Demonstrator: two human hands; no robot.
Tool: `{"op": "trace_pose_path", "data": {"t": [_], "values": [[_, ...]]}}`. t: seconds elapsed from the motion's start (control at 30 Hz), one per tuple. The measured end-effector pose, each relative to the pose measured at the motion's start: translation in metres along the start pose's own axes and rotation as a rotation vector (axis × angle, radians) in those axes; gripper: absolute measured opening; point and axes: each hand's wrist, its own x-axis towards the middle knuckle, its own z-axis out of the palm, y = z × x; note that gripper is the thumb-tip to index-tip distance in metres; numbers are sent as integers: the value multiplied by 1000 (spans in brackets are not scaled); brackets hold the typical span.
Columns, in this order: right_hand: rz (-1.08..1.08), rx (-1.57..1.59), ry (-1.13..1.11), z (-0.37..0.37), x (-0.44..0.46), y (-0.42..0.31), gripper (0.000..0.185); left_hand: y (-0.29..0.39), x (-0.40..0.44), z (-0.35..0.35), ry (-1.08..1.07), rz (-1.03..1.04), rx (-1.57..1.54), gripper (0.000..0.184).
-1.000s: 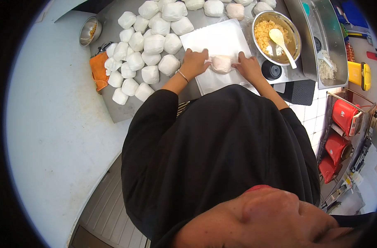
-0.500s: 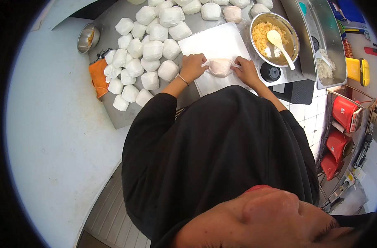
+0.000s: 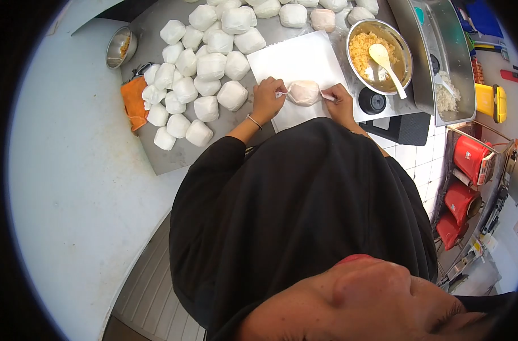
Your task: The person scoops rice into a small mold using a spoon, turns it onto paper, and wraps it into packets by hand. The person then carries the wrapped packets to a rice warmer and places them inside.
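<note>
At the far left a small steel bowl [image 3: 114,48] sits by the edge of the steel bench [image 3: 163,160], and just right of it an orange cloth [image 3: 135,103] lies beside a crowd of white wrapped parcels [image 3: 210,66]. Next comes the left hand [image 3: 267,101], its fingers closed in a pinch on one gathered end of the thin wrapper [image 3: 280,93]. Between the two hands the pinkish parcel [image 3: 304,93] rests over the near part of the white paper sheets [image 3: 296,57]; whether it is lifted slightly off them I cannot tell. The right hand [image 3: 339,103] is likewise pinched shut, on the opposite end, where a pale flap shows at the fingertips. Half a second ago both hands were closer in against the parcel; now they stand a little farther apart, and the ends between fingers and parcel look narrower. That suggests the wrapper is pulled snug at both sides, though neither end appears fastened. Right of the hands stand a steel mixing bowl [image 3: 408,62] of orange rice [image 3: 361,48] with a pale spoon [image 3: 390,71] in it, a black round object [image 3: 372,100] just below, then a steel trough [image 3: 467,62] holding white rice [image 3: 446,100].
</note>
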Motion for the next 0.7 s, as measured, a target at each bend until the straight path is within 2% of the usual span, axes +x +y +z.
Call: {"op": "trace_pose_path", "data": {"t": [0.13,0.23,0.33,0.53,0.63,0.7], "values": [[-309,-117,-42,2,2,9,18,1,-3,2,55,119,5,10],[-533,-437,-214,-7,4,7,20,-1,-4,2,76,254,57,12],[-700,-507,-260,-10,3,1,19,1,-4,1,72,406,217,13],[-811,-565,-240,-17,-2,7,31,-8,-8,-3,148,638,372,9],[-826,-611,-263,-28,-7,5,35,-6,-11,-9,150,648,349,10],[-697,-499,-263,-25,-8,1,33,-1,-16,-13,126,564,225,11]]}}
